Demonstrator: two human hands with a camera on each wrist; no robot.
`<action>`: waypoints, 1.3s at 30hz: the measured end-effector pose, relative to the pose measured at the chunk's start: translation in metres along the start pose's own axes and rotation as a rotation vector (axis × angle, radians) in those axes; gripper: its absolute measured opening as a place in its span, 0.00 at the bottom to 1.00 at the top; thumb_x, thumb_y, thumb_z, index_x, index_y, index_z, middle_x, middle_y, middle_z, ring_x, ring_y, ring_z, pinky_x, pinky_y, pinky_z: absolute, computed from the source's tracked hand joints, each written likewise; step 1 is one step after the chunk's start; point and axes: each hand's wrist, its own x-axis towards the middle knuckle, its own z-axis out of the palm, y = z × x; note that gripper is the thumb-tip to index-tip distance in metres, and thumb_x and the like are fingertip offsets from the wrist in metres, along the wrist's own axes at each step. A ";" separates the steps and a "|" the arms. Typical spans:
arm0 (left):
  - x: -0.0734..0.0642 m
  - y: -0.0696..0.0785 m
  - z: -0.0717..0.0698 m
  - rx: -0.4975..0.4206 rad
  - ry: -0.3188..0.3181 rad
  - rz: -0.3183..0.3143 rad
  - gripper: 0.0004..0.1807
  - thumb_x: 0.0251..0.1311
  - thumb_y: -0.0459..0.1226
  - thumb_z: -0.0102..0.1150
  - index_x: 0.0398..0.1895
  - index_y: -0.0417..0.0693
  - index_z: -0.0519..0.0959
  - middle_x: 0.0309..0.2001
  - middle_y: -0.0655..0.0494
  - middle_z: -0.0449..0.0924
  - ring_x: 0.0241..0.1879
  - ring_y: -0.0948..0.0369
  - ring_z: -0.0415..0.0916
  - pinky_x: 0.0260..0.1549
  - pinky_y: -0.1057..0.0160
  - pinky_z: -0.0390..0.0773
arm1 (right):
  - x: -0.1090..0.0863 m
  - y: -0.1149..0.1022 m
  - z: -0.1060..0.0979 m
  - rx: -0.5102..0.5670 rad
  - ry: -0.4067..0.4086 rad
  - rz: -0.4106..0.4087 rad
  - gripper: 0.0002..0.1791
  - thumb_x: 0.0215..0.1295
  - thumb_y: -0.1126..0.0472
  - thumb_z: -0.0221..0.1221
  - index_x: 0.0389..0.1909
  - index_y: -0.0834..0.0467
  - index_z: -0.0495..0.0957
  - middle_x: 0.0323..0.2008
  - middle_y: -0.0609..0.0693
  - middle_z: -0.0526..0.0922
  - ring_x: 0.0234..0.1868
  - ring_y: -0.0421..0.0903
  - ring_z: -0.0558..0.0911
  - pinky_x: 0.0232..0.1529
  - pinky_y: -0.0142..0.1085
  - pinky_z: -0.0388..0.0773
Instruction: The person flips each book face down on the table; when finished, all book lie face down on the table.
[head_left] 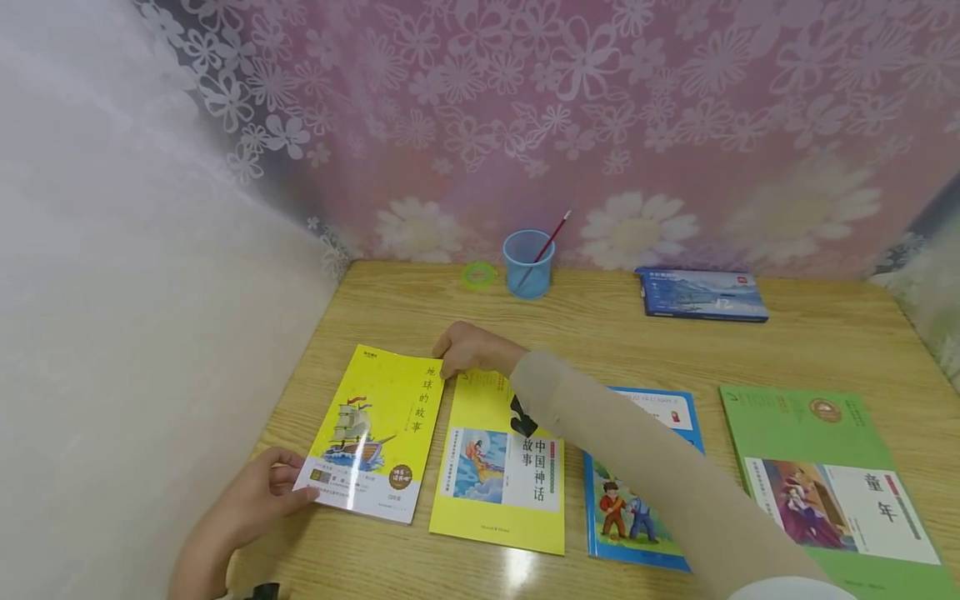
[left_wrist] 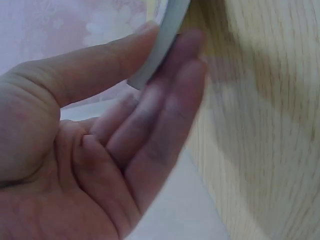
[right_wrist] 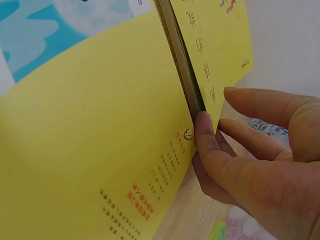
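Note:
A yellow book with a sailing ship on its cover (head_left: 375,433) lies at the left of the row, tilted slightly. My left hand (head_left: 258,492) pinches its lower left corner; in the left wrist view the thumb lies on one face of the book (left_wrist: 167,42) and the fingers behind the other. At its upper right corner is my right hand (head_left: 468,350), thumb and fingers around the corner in the right wrist view, where the ship book (right_wrist: 215,55) stands at an angle beside a second yellow book (right_wrist: 100,115). That second book lies flat to the right, partly under my right forearm.
A blue picture book (head_left: 637,508) lies partly hidden beneath the right sleeve. Farther right is a green book (head_left: 810,433). Along the back stand a blue cup (head_left: 527,271) with a red pencil, a green tape ring (head_left: 478,276) and a flat blue box (head_left: 703,294).

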 end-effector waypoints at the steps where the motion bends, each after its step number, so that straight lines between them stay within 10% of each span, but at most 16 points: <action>1: -0.001 0.000 -0.001 -0.022 -0.003 0.006 0.31 0.61 0.37 0.75 0.61 0.32 0.71 0.49 0.43 0.89 0.45 0.58 0.86 0.39 0.69 0.82 | 0.000 -0.001 0.001 -0.008 0.008 0.004 0.29 0.67 0.73 0.64 0.70 0.65 0.75 0.67 0.62 0.81 0.68 0.57 0.81 0.67 0.45 0.81; 15: -0.021 0.016 -0.013 -0.032 0.133 0.120 0.33 0.61 0.36 0.75 0.68 0.38 0.74 0.59 0.35 0.85 0.47 0.48 0.90 0.40 0.67 0.88 | 0.006 -0.002 0.002 -0.053 0.081 0.042 0.22 0.64 0.74 0.65 0.57 0.58 0.87 0.47 0.51 0.91 0.45 0.46 0.85 0.59 0.41 0.84; 22: -0.030 0.019 -0.017 -0.004 0.213 0.198 0.29 0.63 0.35 0.74 0.66 0.41 0.77 0.55 0.39 0.88 0.40 0.62 0.90 0.37 0.70 0.86 | -0.001 0.003 -0.009 -0.094 0.123 -0.030 0.20 0.63 0.68 0.69 0.55 0.52 0.88 0.51 0.49 0.88 0.48 0.48 0.82 0.57 0.39 0.82; 31: -0.039 0.029 -0.019 0.003 0.325 0.300 0.21 0.68 0.38 0.70 0.61 0.43 0.82 0.53 0.40 0.88 0.38 0.73 0.88 0.35 0.71 0.86 | -0.017 0.000 -0.033 0.132 -0.037 -0.056 0.11 0.70 0.70 0.64 0.51 0.58 0.84 0.55 0.57 0.84 0.46 0.52 0.82 0.60 0.46 0.83; 39: -0.043 0.037 -0.020 -0.021 0.422 0.388 0.14 0.67 0.36 0.70 0.55 0.47 0.87 0.47 0.80 0.85 0.44 0.78 0.86 0.36 0.74 0.86 | -0.017 -0.003 -0.046 0.419 -0.076 -0.029 0.13 0.69 0.76 0.63 0.53 0.68 0.83 0.52 0.64 0.86 0.56 0.60 0.88 0.68 0.52 0.80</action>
